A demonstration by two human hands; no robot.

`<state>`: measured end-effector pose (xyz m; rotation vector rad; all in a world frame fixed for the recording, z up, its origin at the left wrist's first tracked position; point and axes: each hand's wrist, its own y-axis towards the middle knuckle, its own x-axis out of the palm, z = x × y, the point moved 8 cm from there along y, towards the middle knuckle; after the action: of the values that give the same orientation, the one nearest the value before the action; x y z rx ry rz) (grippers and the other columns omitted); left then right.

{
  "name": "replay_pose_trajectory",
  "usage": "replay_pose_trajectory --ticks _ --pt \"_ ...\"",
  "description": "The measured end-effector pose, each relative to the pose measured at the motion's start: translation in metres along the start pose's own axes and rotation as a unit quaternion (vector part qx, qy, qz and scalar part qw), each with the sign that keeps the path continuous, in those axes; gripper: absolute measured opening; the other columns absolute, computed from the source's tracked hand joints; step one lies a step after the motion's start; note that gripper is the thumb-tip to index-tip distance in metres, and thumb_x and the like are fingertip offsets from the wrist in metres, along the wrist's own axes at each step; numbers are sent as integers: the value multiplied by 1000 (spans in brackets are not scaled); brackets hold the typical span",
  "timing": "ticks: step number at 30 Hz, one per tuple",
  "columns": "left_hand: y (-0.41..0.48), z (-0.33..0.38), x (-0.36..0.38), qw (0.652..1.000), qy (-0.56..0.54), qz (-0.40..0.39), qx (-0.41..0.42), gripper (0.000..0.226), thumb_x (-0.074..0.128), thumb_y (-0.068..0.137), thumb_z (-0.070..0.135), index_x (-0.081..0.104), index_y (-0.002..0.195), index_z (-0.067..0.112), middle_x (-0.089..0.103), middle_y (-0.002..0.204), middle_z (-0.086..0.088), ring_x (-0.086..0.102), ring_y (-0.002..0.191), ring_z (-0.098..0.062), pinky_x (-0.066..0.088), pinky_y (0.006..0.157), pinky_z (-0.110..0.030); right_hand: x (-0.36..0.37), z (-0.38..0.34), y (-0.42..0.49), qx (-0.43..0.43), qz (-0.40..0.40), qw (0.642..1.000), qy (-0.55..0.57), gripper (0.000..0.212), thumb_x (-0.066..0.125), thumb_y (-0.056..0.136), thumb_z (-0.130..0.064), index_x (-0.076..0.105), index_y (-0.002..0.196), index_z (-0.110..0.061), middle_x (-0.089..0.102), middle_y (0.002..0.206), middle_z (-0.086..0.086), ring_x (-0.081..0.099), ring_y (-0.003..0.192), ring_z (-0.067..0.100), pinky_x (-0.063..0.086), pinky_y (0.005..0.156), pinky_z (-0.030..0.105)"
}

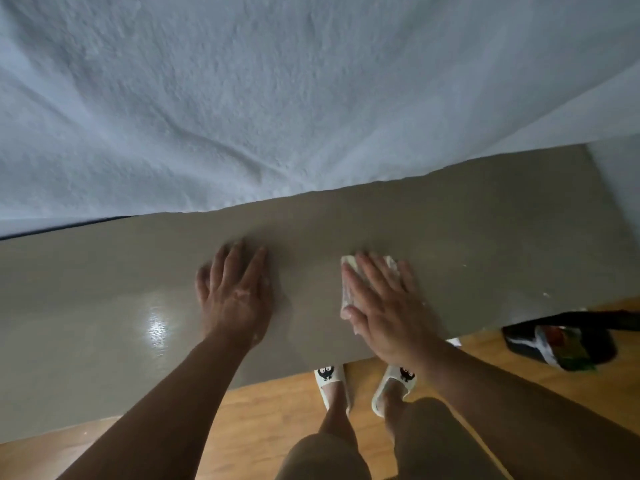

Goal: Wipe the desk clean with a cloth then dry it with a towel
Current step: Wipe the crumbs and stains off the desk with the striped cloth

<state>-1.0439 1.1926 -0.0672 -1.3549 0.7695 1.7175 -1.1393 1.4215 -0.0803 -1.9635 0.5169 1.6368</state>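
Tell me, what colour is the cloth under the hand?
Creamy white; the cloth shows in the head view, pressed flat under the right hand.

— What's on the grey desk (467, 237)?
— Two palms, laid flat. The left grip (233, 292) rests bare, fingers spread. The right grip (384, 306) presses straight fingers on a pale cloth (347, 262).
— And beyond?
— Creased white fabric (242, 98) along the far side. Nearer, slippers (327, 375) on the wooden floor (259, 427); a dark bag (561, 337) at right.
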Motion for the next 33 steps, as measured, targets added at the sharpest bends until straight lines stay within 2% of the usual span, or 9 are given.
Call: replay_pose_trajectory --ticks 4,8,10,13,16,23,29,31,33 --pt "17 47 19 998 16 -33 53 55 44 98 46 52 148 26 42 159 -14 31 150 -38 28 114 -65 -10 99 -4 175 20 984 1 68 32 105 -51 28 162 -14 29 167 16 25 154 35 19 122 62" --pt "24 86 35 993 44 -55 99 62 41 99 56 42 155 29 33 165 -11 23 155 -35 23 116 -68 -11 98 -11 330 73 940 52 67 32 106 -48 25 162 -13 26 167 18 21 155 37 19 122 63" --pt "27 93 41 992 52 -62 96 65 35 99 59 37 157 30 27 168 -9 18 157 -34 19 117 -68 -9 62 -4 314 81 943 76 67 35 105 -47 25 162 -13 25 168 18 17 156 37 16 122 64" --pt "29 94 45 992 62 -56 92 67 30 99 60 32 160 31 22 170 -9 15 157 -35 16 118 -69 -3 10 10 153 60 984 67 68 41 103 -48 29 162 -16 23 170 13 15 158 33 12 123 64" --pt "28 94 47 992 65 -53 95 68 29 99 61 28 161 32 20 170 -8 14 157 -35 15 119 -69 -10 24 10 73 65 994 45 69 45 103 -51 32 162 -18 26 170 9 21 157 30 18 122 62" --pt "36 107 50 990 67 -78 97 72 22 99 64 20 163 31 12 172 -6 5 158 -35 11 119 -70 -12 192 -44 322 76 942 52 67 29 106 -49 21 163 -16 27 166 16 23 154 34 19 122 61" --pt "40 141 60 982 68 -95 150 69 17 100 65 18 163 35 11 172 -6 1 159 -31 7 122 -67 -8 251 -104 548 98 825 102 69 25 107 -50 12 162 -11 18 168 20 12 157 36 14 121 67" --pt "42 148 61 982 61 -90 152 67 21 101 63 22 162 36 15 171 -7 4 159 -33 8 122 -67 -7 212 -92 528 99 837 103 69 28 108 -46 11 163 -9 18 168 21 10 157 38 13 122 67" --pt "44 152 61 984 58 -83 148 65 23 101 59 28 160 35 20 170 -9 9 158 -35 10 121 -67 -5 151 -70 444 96 884 106 70 32 108 -45 12 164 -9 17 169 21 8 158 37 11 124 65"
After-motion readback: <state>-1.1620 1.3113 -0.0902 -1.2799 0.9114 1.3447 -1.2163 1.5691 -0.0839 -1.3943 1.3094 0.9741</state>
